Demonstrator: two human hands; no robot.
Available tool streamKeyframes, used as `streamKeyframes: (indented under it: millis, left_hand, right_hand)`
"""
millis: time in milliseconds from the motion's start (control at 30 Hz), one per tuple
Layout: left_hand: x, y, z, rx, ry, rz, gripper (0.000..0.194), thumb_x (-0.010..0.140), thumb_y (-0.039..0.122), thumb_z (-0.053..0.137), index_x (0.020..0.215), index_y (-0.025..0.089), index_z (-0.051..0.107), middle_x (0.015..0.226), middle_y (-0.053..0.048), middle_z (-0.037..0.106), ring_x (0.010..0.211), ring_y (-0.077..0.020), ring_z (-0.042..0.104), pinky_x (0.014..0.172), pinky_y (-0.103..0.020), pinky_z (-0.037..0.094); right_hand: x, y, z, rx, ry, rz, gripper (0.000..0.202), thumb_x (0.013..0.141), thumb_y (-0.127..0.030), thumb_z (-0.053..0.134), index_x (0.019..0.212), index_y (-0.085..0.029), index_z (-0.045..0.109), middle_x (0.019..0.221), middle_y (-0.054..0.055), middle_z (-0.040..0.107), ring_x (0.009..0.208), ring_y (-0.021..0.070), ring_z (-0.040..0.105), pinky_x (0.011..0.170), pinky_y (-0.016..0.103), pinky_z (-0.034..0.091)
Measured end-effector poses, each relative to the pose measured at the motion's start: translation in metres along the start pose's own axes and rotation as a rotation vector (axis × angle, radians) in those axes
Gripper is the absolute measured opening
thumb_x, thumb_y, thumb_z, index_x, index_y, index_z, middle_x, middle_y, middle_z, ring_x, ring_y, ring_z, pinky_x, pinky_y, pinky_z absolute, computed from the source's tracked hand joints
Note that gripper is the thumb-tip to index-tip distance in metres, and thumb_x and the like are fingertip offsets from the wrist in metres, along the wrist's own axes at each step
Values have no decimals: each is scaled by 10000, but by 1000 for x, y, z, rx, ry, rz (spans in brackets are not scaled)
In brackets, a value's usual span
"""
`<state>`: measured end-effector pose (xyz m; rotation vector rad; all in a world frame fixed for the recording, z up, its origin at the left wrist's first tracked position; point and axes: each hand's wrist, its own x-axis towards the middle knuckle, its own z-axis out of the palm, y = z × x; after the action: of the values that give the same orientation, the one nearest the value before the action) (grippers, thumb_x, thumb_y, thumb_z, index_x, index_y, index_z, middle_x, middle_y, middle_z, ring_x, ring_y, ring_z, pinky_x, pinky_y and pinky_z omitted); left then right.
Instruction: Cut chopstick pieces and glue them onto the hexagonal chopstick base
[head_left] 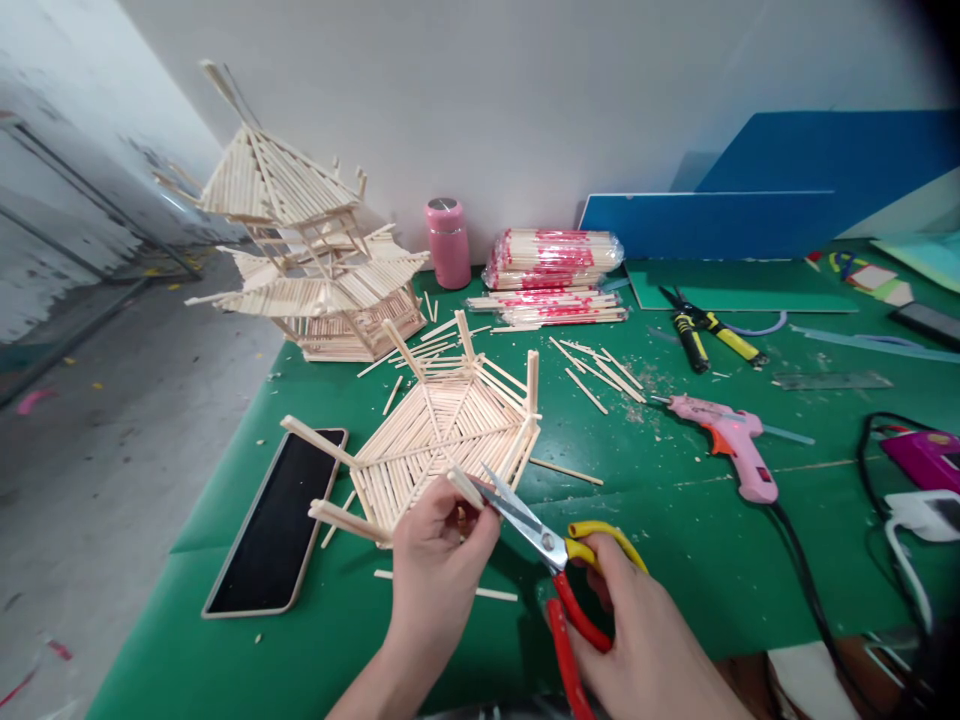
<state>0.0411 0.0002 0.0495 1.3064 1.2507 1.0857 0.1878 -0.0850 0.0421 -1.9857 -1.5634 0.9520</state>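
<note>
A six-sided base of thin wooden sticks (416,455) lies on the green table, with stick posts standing or leaning at its corners. My left hand (442,565) is closed on a short wooden post (465,488) at the base's near corner. My right hand (637,625) grips scissors (551,545) by their red and yellow handles. The blades are parted and lie right beside the post's upper end; whether they touch it I cannot tell. Loose sticks (611,375) are scattered behind the base.
A tiered stick pagoda (300,260) stands at back left, near a pink flask (448,245) and wrapped stick bundles (555,260). A phone (277,530) lies left. On the right are a pink glue gun (724,430) with its cord, yellow-black pliers (705,325) and a clear ruler (832,381).
</note>
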Motion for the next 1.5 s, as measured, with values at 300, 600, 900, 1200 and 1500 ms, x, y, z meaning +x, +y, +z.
streamKeyframes:
  millis: [300, 600, 900, 1200, 1500]
  left_hand:
    - [0, -1, 0, 8, 30, 24, 86, 678, 106, 576, 692, 185, 605, 697, 19, 590, 598, -112, 543, 540, -206, 459]
    - [0, 0, 0, 73, 13, 40, 81, 670, 102, 565, 676, 178, 591, 685, 10, 574, 618, -124, 545, 539, -211, 453]
    - [-1, 0, 0, 48, 22, 35, 90, 663, 103, 568, 688, 181, 605, 690, 9, 587, 601, -120, 551, 533, -211, 458]
    - [-1, 1, -2, 42, 24, 24, 76, 667, 113, 575, 684, 180, 607, 701, 9, 592, 611, -122, 562, 542, -214, 469]
    - [-1, 2, -1, 20, 25, 34, 93, 665, 97, 571, 682, 182, 605, 690, 14, 598, 618, -120, 568, 554, -209, 473]
  right_hand:
    - [-1, 3, -4, -134, -37, -6, 379, 736, -344, 503, 1059, -171, 405, 922, 123, 627, 838, 284, 614, 678, 400, 486]
    - [0, 4, -2, -205, 1, -40, 411, 753, -352, 500, 1091, -155, 374, 925, 140, 625, 844, 287, 617, 666, 408, 500]
    - [-1, 2, -4, -183, -30, -38, 406, 750, -340, 502, 1093, -150, 394, 972, 144, 608, 894, 294, 595, 708, 418, 491]
    - [0, -1, -4, -151, -57, -23, 400, 760, -357, 492, 1087, -148, 397, 975, 142, 607, 895, 295, 589, 721, 429, 481]
    - [0, 2, -3, -127, -48, -36, 389, 762, -330, 483, 1099, -161, 384, 981, 131, 608, 896, 284, 592, 725, 418, 482]
